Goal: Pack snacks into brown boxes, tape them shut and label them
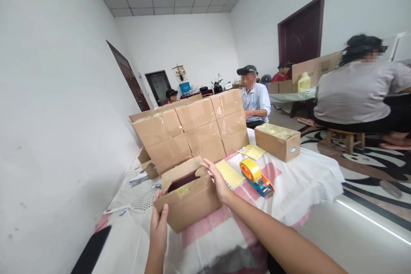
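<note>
A small cardboard box [192, 209] sits at the front of the table, its flap raised at the back and its dark inside partly showing. My left hand [159, 219] grips its left end, thumb on the front face. Against the right end lies my right hand [218, 182], its fingers reaching over the top corner by the flap; its thumb is hidden. Right of the box are a yellow notepad-like sheet [230, 174] and an orange and blue tape dispenser [265, 186] with a roll of yellow tape [250, 170].
Stacked taped boxes [199, 126] form a wall behind. A closed box [278, 142] stands at the right, and a white fly swatter [144, 201] lies at the left. A person [257, 98] sits across the table; another person [359, 90] sits on a stool at the right.
</note>
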The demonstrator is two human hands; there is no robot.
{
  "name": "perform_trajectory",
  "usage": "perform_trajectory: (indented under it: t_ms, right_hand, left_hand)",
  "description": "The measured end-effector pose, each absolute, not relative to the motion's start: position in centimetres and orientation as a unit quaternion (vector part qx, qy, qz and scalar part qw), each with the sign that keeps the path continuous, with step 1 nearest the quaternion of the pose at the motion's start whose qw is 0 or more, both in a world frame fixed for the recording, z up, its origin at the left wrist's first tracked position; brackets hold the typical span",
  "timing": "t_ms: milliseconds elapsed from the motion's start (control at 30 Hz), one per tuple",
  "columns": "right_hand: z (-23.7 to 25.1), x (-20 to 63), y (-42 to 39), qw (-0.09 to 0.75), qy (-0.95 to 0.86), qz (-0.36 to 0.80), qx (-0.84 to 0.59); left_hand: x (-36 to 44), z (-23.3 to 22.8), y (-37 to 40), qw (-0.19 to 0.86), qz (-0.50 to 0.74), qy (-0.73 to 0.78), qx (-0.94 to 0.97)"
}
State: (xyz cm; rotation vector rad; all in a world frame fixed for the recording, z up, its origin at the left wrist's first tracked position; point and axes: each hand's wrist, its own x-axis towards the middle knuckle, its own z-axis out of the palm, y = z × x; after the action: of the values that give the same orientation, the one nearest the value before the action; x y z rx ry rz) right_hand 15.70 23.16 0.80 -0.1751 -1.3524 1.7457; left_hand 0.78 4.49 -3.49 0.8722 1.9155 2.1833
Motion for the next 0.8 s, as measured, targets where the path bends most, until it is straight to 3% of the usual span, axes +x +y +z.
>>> perform_trajectory:
  t_ms: [267, 533, 800]
  right_hand:
    - [-0.3, 17.2, 23.1, 0.419, -0.678, 0.592, -0.120]
    - [-1.2, 17.2, 24.7, 0.335, -0.634, 0.679, -0.157]
    - [-1.3, 17.1, 25.5, 0.372, -0.666, 0.636, -0.117]
  left_hand:
    - [3.7, -1.9, 5.6, 0.049, 0.737, 0.638, 0.218]
    - [4.6, -1.4, 6.5, -0.017, 0.727, 0.656, 0.201]
    - [3.4, -1.5, 5.3, -0.026, 0.691, 0.693, 0.202]
